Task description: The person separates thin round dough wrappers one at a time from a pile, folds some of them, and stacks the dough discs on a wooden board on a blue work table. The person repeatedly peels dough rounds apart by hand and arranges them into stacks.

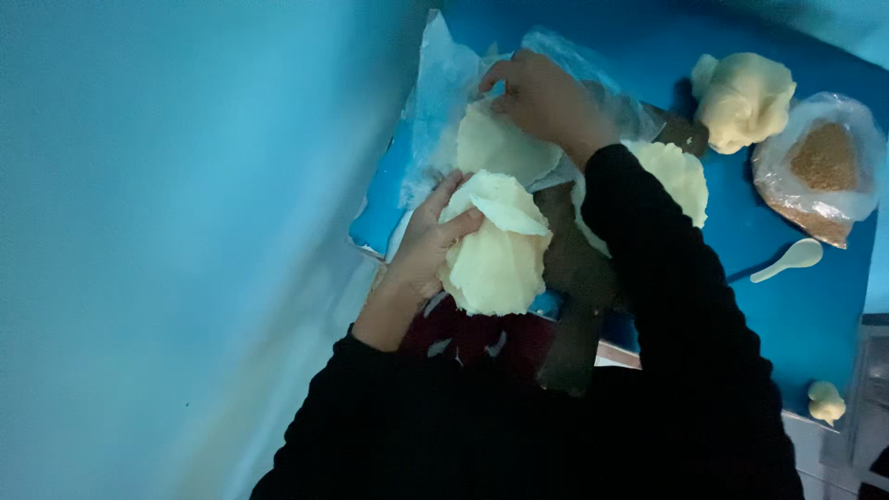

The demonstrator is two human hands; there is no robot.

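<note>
On a dim blue table (815,315), left hand (428,243) fingers grip a dough sheet (495,255); right hand (546,97) fingers seemingly pinch plastic film (444,93)

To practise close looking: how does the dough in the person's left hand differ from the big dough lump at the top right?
The held dough sheet is flattened thin with a folded edge; the dough lump is thick and rounded. The sheet is gripped by the left hand; the lump lies untouched on the blue surface. Both are pale yellow.

pale yellow dough (495,264), blue table (796,315), black sleeve (667,306)
</note>
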